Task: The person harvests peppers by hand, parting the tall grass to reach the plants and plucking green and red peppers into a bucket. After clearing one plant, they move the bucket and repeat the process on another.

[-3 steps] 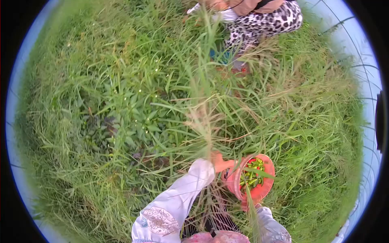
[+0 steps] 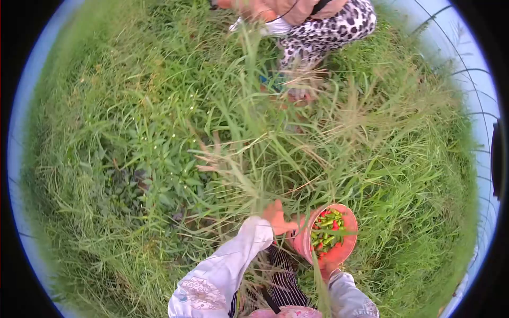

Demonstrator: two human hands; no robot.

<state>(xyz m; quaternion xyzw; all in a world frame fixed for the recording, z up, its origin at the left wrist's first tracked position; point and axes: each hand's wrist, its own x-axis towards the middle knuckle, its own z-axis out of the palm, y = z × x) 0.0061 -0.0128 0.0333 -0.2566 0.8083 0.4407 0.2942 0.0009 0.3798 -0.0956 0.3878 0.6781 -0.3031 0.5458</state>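
A pink-red bucket [image 2: 347, 245], tilted with its mouth facing up and right, holds several green and red chili peppers [image 2: 327, 229]. My right hand [image 2: 330, 269] grips its lower rim. Just left of the bucket, my left hand [image 2: 278, 218] is among the grass blades, thumb pointing at the bucket and fingers apart, with nothing held that I can make out. Long grass [image 2: 249, 159] rises in front of my left hand, and a blade crosses the bucket's mouth.
At the top, another person in leopard-print trousers [image 2: 339, 24] crouches in the grass, an arm reaching left. Leafy plants with small white flowers [image 2: 169, 159] grow at the left. Dense tall grass surrounds the bucket. My striped-clothed legs [image 2: 286, 281] are at the bottom.
My left hand has moved slightly left, away from the bucket, and its fingers show more. The pale grass head has swung left. The other person appears further left in view.
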